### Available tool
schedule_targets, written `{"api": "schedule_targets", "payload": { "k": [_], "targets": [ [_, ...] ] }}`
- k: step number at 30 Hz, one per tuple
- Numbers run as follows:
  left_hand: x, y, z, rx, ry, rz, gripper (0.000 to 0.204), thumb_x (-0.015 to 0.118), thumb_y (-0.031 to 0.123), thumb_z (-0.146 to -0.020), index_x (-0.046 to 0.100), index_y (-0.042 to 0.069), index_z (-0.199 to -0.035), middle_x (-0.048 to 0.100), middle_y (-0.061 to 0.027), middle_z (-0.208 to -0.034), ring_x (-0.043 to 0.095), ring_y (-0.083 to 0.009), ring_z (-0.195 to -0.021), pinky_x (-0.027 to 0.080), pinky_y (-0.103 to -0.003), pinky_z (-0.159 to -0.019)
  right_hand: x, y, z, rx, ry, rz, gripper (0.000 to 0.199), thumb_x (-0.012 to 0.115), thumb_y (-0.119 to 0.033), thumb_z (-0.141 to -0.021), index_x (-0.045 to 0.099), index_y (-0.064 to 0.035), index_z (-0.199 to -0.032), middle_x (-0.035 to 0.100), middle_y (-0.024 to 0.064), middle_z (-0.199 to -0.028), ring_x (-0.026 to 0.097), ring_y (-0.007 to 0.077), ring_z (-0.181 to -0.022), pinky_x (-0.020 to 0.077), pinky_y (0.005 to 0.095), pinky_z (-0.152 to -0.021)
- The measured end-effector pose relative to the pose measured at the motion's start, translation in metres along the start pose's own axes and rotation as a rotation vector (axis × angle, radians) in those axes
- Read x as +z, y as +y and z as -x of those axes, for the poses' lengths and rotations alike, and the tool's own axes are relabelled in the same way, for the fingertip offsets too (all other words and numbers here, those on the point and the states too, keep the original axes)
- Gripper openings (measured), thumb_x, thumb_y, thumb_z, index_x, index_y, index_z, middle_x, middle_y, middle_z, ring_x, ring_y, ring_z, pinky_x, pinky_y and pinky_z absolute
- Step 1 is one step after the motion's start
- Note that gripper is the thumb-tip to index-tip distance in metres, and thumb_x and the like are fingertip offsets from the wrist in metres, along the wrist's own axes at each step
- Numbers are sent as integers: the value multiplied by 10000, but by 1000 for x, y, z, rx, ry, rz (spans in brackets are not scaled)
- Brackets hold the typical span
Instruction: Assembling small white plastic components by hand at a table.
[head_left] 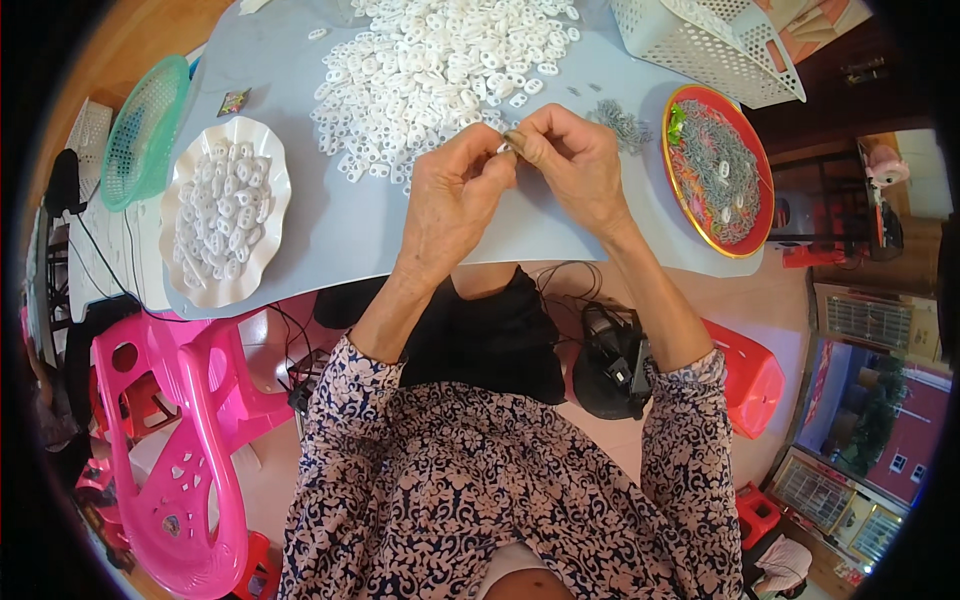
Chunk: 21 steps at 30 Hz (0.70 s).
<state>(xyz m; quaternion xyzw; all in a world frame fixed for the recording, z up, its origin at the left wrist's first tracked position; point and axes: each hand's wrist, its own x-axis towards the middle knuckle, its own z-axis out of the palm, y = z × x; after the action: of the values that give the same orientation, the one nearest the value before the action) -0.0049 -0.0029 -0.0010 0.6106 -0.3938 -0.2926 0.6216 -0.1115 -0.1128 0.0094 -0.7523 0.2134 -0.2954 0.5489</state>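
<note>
Above the near edge of the grey table, my two hands meet at the fingertips. My left hand point(450, 197) is closed in a pinch on a small white plastic piece point(504, 148), mostly covered by the fingers. Thumb and forefinger of my right hand point(582, 170) press together against it; whatever they hold is too small to make out. Just beyond lies a large heap of white two-holed plastic pieces point(430, 85). A small pile of thin metal springs point(622, 124) rests beside my right hand. More springs fill a red round tray point(766, 205) on the right, with a few white pieces among them.
A white scalloped dish point(277, 205) of white pieces stands at the left, near a green mesh basket point(150, 130) and a small wrapped packet point(234, 102). A white perforated basket point(700, 50) sits far right. Below are a pink chair point(200, 450) and a red stool point(745, 380).
</note>
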Motion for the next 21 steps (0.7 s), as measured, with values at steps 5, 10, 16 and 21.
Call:
{"api": "schedule_targets", "payload": {
  "k": [5,10,16,21],
  "targets": [
    [-2,3,-1,-116,-59,147,117,552,121,-862,604,24,-820,578,16,-653,465,-26,-617,367,-209,-556,-11,3,-3,14,-40,-118,142,630,-141,-874,630,-1,-850,586,-31,-683,481,25,-645,399,190,-565],
    [-1,2,0,-111,-77,170,111,553,121,-862,606,32,-826,590,13,-659,475,-26,-624,364,-205,-566,-14,5,-1,-41,-127,-58,124,626,-122,-874,631,1,-858,582,-33,-706,470,31,-632,396,192,-564],
    [-3,1,-1,-105,-84,121,112,552,125,-863,600,30,-828,586,12,-653,478,-24,-626,358,-202,-563,-7,6,0,1,-42,-18,118,639,-107,-864,621,5,-829,566,-41,-679,473,28,-641,388,191,-557],
    [-3,1,0,-98,-92,76,122,551,134,-872,604,28,-845,584,13,-649,460,-30,-604,349,-206,-546,-3,-1,3,-10,-9,-14,115,641,-101,-859,623,7,-823,585,-35,-687,483,29,-646,408,192,-575]
  ]
}}
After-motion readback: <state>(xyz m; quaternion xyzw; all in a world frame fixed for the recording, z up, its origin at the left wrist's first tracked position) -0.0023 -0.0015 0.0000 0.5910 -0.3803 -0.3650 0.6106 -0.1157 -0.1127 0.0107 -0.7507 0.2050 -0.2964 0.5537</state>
